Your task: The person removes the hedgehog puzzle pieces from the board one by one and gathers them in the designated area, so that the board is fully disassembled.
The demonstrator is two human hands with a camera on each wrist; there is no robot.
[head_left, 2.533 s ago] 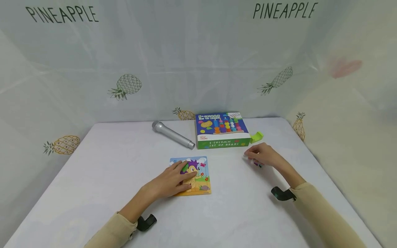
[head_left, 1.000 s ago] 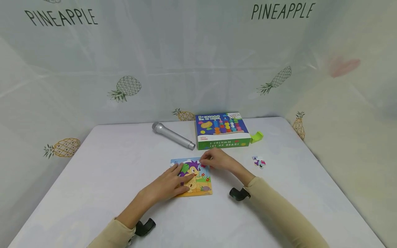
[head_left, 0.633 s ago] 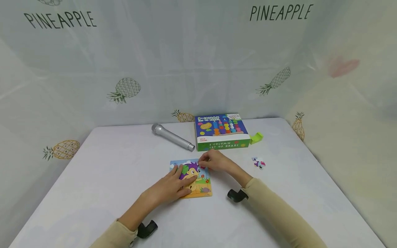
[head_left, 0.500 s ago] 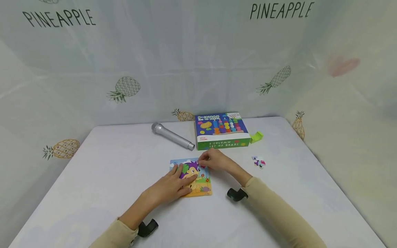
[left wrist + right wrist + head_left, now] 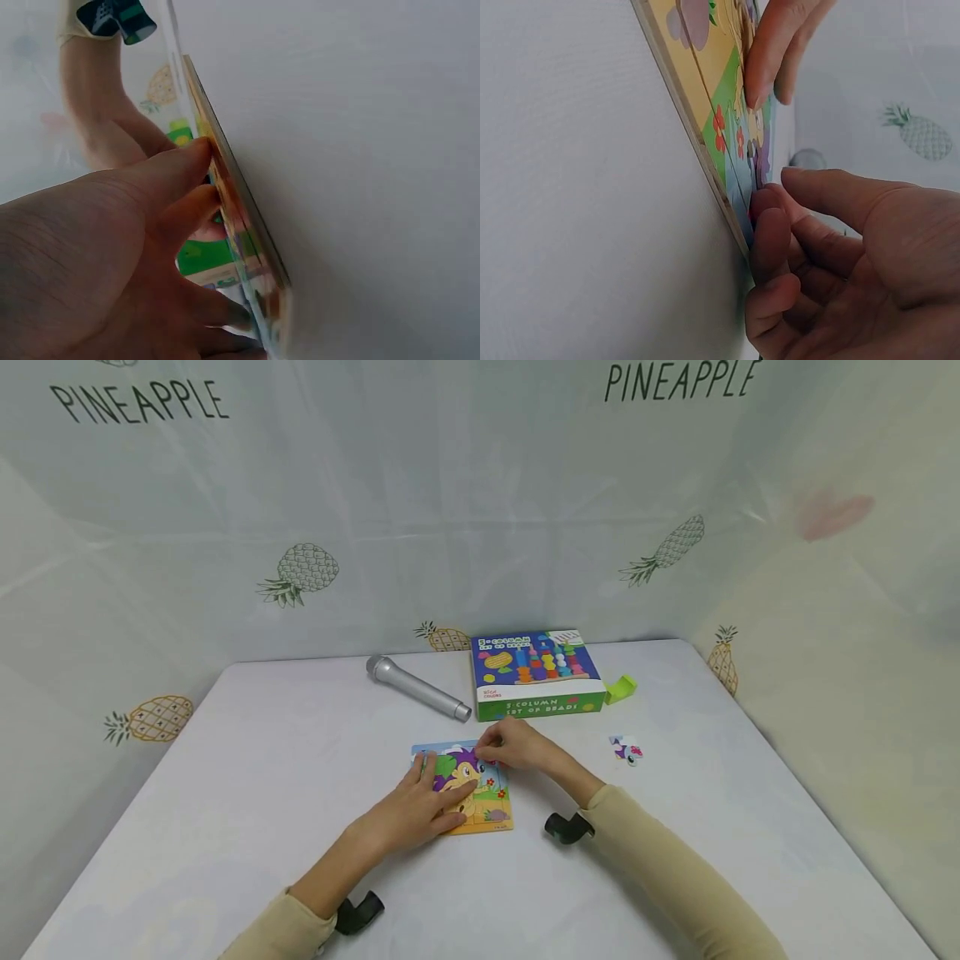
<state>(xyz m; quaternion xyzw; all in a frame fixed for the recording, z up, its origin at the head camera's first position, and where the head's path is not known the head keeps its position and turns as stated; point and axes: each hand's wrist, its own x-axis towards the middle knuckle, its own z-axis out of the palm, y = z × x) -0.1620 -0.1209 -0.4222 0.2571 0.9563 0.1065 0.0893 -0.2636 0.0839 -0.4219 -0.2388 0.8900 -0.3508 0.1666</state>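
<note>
A hedgehog jigsaw board (image 5: 491,825) lies flat on the white table in the head view. My left hand (image 5: 408,810) rests across its left half with the fingers spread, covering part of the picture. My right hand (image 5: 517,745) is at the board's upper right, its fingers curled and fingertips pinching close over the purple hair. The puzzle piece there is mostly hidden by the fingers. In the right wrist view, curled fingers (image 5: 769,240) touch the board's surface near its edge. A loose puzzle piece (image 5: 627,752) with an eye and pink butterfly lies to the right.
Behind the board stands a bead-set box (image 5: 540,672). A bright green curved piece (image 5: 620,691) lies beside the box. A silver toy microphone (image 5: 420,687) lies to its left. A pineapple-print curtain (image 5: 450,510) hangs at the table's back edge.
My right hand has moved left from the loose pieces to the board's upper right, then slightly farther left, uncovering the loose puzzle piece. My left hand has stayed on the board.
</note>
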